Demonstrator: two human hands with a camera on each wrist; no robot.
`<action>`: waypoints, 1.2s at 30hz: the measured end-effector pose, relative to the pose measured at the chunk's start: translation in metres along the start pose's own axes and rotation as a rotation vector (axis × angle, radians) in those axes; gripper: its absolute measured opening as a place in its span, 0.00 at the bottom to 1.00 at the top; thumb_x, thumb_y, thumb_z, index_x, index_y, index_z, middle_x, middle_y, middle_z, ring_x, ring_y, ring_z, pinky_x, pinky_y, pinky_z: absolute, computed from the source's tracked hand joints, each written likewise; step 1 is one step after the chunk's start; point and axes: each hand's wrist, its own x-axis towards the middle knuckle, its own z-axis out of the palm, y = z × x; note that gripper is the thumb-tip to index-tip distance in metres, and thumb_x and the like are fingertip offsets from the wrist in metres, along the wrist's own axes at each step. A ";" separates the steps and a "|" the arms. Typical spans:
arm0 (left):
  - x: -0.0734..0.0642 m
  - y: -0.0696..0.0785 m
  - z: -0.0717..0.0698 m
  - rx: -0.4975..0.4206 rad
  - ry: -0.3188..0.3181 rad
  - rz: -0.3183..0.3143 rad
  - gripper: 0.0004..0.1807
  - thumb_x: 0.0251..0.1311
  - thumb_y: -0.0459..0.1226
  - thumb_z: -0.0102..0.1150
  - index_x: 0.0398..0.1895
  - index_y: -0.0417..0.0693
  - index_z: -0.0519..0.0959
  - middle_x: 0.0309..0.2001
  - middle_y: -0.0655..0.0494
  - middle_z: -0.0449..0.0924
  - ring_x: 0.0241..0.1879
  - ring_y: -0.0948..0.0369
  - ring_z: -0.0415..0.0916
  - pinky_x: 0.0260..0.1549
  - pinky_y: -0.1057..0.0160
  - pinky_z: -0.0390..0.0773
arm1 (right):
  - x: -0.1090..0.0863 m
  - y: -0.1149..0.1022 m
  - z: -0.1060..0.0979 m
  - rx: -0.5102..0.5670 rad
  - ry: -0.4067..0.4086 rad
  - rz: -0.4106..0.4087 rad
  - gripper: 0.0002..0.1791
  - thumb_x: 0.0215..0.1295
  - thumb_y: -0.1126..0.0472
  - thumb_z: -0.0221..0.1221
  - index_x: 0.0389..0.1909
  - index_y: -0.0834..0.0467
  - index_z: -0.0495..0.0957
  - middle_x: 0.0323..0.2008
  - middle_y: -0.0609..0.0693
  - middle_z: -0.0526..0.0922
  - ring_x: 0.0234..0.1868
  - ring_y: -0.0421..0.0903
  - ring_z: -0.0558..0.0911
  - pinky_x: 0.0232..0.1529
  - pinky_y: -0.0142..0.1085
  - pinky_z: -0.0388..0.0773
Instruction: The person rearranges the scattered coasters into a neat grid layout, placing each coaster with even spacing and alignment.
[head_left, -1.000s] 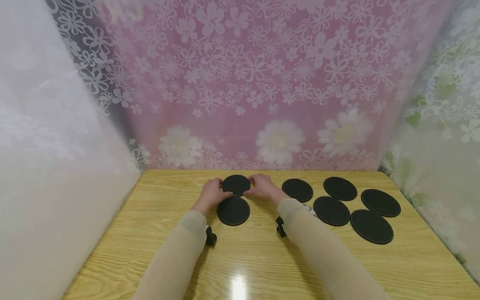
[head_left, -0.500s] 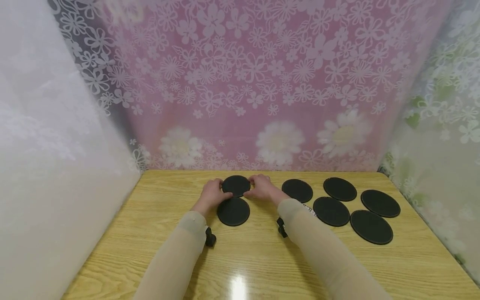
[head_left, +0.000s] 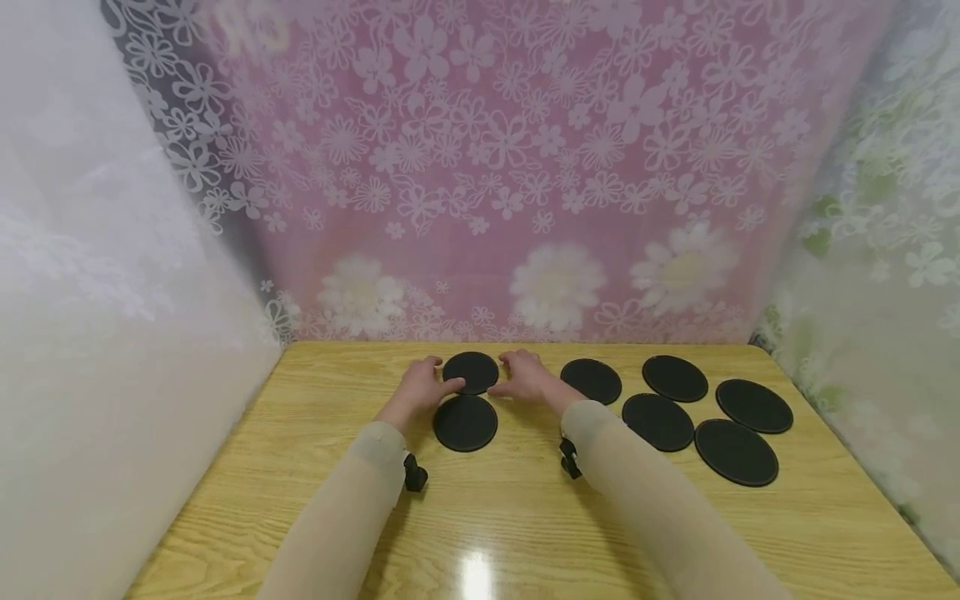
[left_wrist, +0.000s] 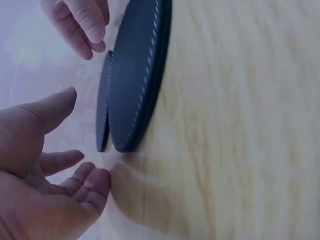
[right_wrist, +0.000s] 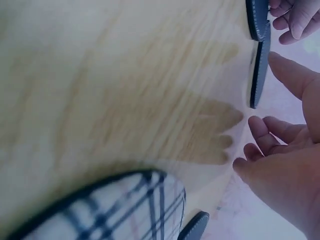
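Two round black coasters with light stitching round the rim lie one behind the other on the wooden table. My left hand (head_left: 420, 388) is at the left of the far coaster (head_left: 471, 372), its thumb near the rim. On the other side is my right hand (head_left: 525, 377), thumb and fingers spread. Both wrist views show a gap between the fingers and the coasters, and neither hand holds anything. The near coaster (head_left: 465, 423) lies just in front of the far one, rims close together. In the right wrist view a plaid-faced coaster (right_wrist: 130, 210) shows; my right forearm hides it in the head view.
Several more black coasters lie to the right, among them one by my right wrist (head_left: 592, 380) and one near the table's right edge (head_left: 737, 452). Floral cloth (head_left: 525, 192) hangs behind the table and along both sides.
Both hands have loosened and drawn slightly away from the far coaster's rim, where their fingers were earlier. The coasters keep their places; the head view has shifted slightly.
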 end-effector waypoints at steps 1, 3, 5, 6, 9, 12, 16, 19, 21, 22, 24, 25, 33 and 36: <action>-0.001 0.002 0.000 0.003 0.010 0.002 0.41 0.79 0.51 0.67 0.81 0.33 0.67 0.76 0.28 0.67 0.76 0.35 0.67 0.72 0.37 0.70 | -0.002 0.001 -0.001 -0.009 0.000 -0.006 0.48 0.73 0.43 0.72 0.81 0.68 0.67 0.68 0.66 0.77 0.73 0.67 0.70 0.71 0.63 0.69; -0.005 0.006 0.001 0.012 0.033 0.016 0.40 0.79 0.51 0.66 0.81 0.33 0.68 0.78 0.28 0.64 0.77 0.34 0.65 0.73 0.36 0.69 | -0.009 0.002 -0.004 -0.026 0.011 -0.016 0.49 0.74 0.42 0.71 0.82 0.68 0.65 0.71 0.67 0.74 0.76 0.69 0.67 0.73 0.64 0.67; -0.009 0.011 0.003 0.012 0.053 0.035 0.39 0.79 0.50 0.67 0.81 0.34 0.69 0.78 0.28 0.63 0.76 0.34 0.64 0.72 0.35 0.69 | -0.022 -0.004 -0.010 -0.038 0.010 -0.011 0.49 0.77 0.44 0.70 0.84 0.69 0.61 0.77 0.70 0.68 0.80 0.71 0.62 0.77 0.64 0.63; -0.011 0.013 0.004 0.012 0.061 0.043 0.39 0.79 0.50 0.67 0.81 0.35 0.69 0.78 0.28 0.63 0.76 0.34 0.64 0.71 0.35 0.70 | -0.028 -0.005 -0.011 -0.050 0.018 -0.008 0.49 0.78 0.45 0.69 0.84 0.68 0.60 0.79 0.70 0.65 0.82 0.71 0.60 0.78 0.64 0.61; -0.018 0.023 0.006 0.023 0.080 0.076 0.39 0.79 0.50 0.68 0.81 0.37 0.69 0.78 0.29 0.63 0.77 0.34 0.62 0.70 0.34 0.70 | -0.048 -0.010 -0.018 -0.097 0.029 0.008 0.49 0.79 0.46 0.68 0.86 0.67 0.57 0.83 0.70 0.60 0.84 0.70 0.57 0.79 0.64 0.59; -0.025 0.032 0.010 0.045 0.085 0.097 0.40 0.78 0.51 0.68 0.83 0.39 0.68 0.79 0.33 0.63 0.78 0.35 0.62 0.71 0.35 0.70 | -0.065 -0.006 -0.022 -0.143 0.049 0.020 0.50 0.79 0.44 0.68 0.87 0.65 0.56 0.84 0.69 0.59 0.85 0.68 0.56 0.80 0.64 0.57; -0.032 0.043 0.016 0.079 0.086 0.130 0.41 0.78 0.52 0.69 0.83 0.41 0.68 0.81 0.36 0.64 0.79 0.38 0.64 0.72 0.36 0.70 | -0.087 0.001 -0.026 -0.169 0.070 0.029 0.51 0.79 0.43 0.68 0.88 0.64 0.55 0.85 0.68 0.57 0.85 0.69 0.55 0.80 0.66 0.56; -0.038 0.051 0.023 0.086 0.080 0.159 0.40 0.77 0.51 0.69 0.83 0.41 0.69 0.82 0.37 0.63 0.80 0.38 0.63 0.73 0.35 0.69 | -0.102 0.006 -0.028 -0.188 0.074 0.038 0.52 0.79 0.43 0.68 0.88 0.64 0.54 0.85 0.69 0.56 0.85 0.70 0.55 0.80 0.66 0.55; -0.042 0.055 0.028 0.091 0.075 0.179 0.41 0.77 0.51 0.69 0.83 0.40 0.69 0.82 0.37 0.63 0.80 0.38 0.62 0.74 0.34 0.67 | -0.112 0.011 -0.030 -0.206 0.080 0.042 0.52 0.78 0.43 0.68 0.88 0.65 0.55 0.84 0.70 0.57 0.84 0.71 0.55 0.80 0.67 0.55; -0.044 0.057 0.030 0.094 0.072 0.187 0.41 0.77 0.51 0.70 0.83 0.40 0.69 0.82 0.37 0.63 0.81 0.38 0.62 0.74 0.34 0.66 | -0.116 0.013 -0.030 -0.213 0.083 0.046 0.52 0.78 0.43 0.69 0.87 0.66 0.55 0.84 0.71 0.58 0.84 0.70 0.56 0.80 0.67 0.55; -0.049 0.061 0.036 0.100 0.065 0.203 0.41 0.76 0.52 0.70 0.83 0.39 0.69 0.82 0.37 0.63 0.81 0.38 0.60 0.74 0.32 0.65 | -0.125 0.018 -0.032 -0.219 0.090 0.051 0.51 0.78 0.43 0.69 0.86 0.67 0.57 0.83 0.71 0.59 0.84 0.71 0.57 0.79 0.67 0.56; -0.051 0.063 0.039 0.108 0.065 0.214 0.41 0.76 0.52 0.70 0.82 0.39 0.69 0.82 0.37 0.63 0.81 0.38 0.60 0.74 0.32 0.65 | -0.129 0.020 -0.033 -0.223 0.093 0.053 0.51 0.77 0.43 0.69 0.86 0.67 0.58 0.82 0.72 0.60 0.84 0.71 0.58 0.79 0.68 0.56; -0.063 0.080 0.060 0.115 0.061 0.273 0.43 0.74 0.51 0.73 0.82 0.38 0.70 0.82 0.39 0.64 0.83 0.38 0.58 0.76 0.31 0.61 | -0.165 0.036 -0.041 -0.220 0.075 0.074 0.55 0.74 0.40 0.72 0.85 0.69 0.58 0.82 0.71 0.60 0.84 0.73 0.55 0.78 0.70 0.56; -0.066 0.088 0.067 0.127 0.050 0.281 0.43 0.73 0.52 0.74 0.82 0.40 0.70 0.82 0.39 0.64 0.83 0.38 0.57 0.76 0.31 0.60 | -0.177 0.040 -0.045 -0.217 0.079 0.065 0.56 0.71 0.40 0.73 0.84 0.71 0.59 0.82 0.72 0.61 0.83 0.74 0.56 0.77 0.70 0.57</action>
